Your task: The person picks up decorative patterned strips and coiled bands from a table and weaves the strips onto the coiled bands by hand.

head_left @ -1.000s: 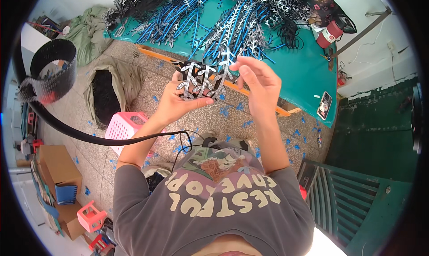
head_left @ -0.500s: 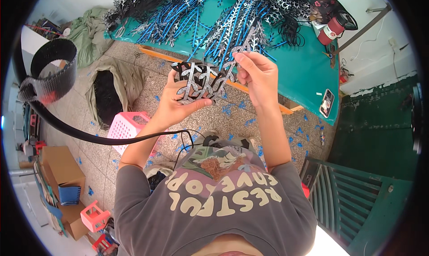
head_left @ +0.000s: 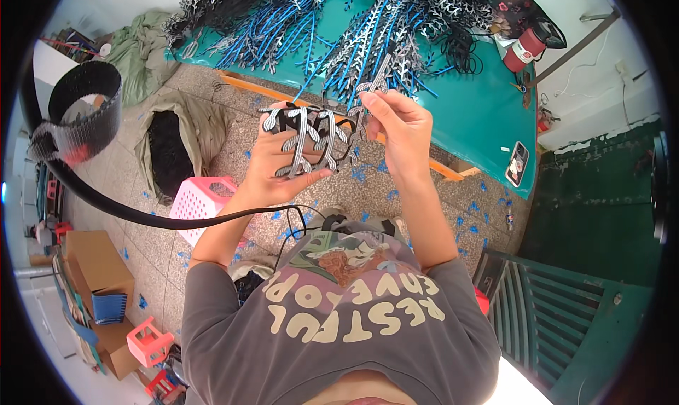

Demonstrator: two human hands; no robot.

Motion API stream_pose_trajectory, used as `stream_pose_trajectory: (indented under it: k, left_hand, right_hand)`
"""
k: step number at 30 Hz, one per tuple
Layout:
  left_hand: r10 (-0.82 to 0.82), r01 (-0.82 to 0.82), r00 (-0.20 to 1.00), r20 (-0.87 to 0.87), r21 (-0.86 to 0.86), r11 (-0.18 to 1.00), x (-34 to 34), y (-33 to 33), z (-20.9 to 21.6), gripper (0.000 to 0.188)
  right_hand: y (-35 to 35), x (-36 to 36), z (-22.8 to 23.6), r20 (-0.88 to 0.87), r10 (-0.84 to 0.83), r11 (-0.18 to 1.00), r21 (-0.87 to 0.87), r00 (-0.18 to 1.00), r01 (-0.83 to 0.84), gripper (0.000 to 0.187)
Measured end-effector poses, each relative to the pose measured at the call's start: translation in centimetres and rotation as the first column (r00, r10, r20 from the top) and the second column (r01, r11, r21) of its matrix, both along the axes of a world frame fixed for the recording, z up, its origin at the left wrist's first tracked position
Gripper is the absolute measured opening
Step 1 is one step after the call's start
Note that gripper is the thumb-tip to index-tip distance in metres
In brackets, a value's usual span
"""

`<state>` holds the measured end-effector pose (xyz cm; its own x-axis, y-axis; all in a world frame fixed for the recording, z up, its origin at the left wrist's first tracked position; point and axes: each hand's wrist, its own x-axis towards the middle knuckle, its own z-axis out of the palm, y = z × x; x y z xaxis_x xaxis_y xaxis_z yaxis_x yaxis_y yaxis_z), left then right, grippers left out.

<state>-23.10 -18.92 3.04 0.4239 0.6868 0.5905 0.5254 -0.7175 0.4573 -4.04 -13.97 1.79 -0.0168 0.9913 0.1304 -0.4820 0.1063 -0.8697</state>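
A black-and-silver leaf-shaped trim (head_left: 303, 137) is wound in several loops around the fingers of my left hand (head_left: 265, 168). The left thumb lies along the lower edge of the loops, and some fingertips are hidden behind them. My right hand (head_left: 404, 125) pinches the running length of the same trim between thumb and fingers, to the right of the loops. Past that pinch the strip continues up toward a large heap of similar leaf trims (head_left: 396, 48) with blue strips on the green table (head_left: 488, 115).
A red jar (head_left: 525, 49) and a phone (head_left: 518, 163) rest on the table's right side. A pink plastic stool (head_left: 198, 205) and an open sack (head_left: 166, 154) stand at left on the scrap-strewn floor. A black curved tube (head_left: 120, 210) crosses from the left. Cardboard boxes (head_left: 99, 270) stand lower left.
My left hand has turned, so the wound loops face differently and sit slightly more left. The right hand has shifted a little left and down, still pinching the trim.
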Motion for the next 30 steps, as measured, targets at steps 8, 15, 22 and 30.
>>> stream_pose_trajectory:
  k: [8,15,22,30]
  left_hand:
    - [-0.09,0.11,0.984,-0.154,0.127,0.986,-0.7,0.3,0.9,0.002]
    - [-0.092,0.115,0.983,-0.159,0.14,0.983,-1.0,0.9,0.5,0.007]
    - [0.123,0.344,0.872,0.473,-0.773,0.534,-1.2,2.1,0.3,0.034]
    - [0.342,0.274,0.756,0.558,-0.744,0.609,1.1,1.7,-2.5,0.029]
  right_hand:
    - [-0.8,-0.4,0.1,-0.03,0.133,0.989,-0.067,0.991,-0.135,0.012]
    - [-0.7,-1.1,-1.4,-0.193,0.153,0.986,-0.032,0.969,-0.162,0.013]
    - [-0.3,-2.5,-3.0,-0.012,-0.081,0.983,0.165,0.997,0.081,0.012]
    - [-0.2,-3.0,-5.2,0.276,-0.481,0.754,0.614,0.832,0.232,0.02]
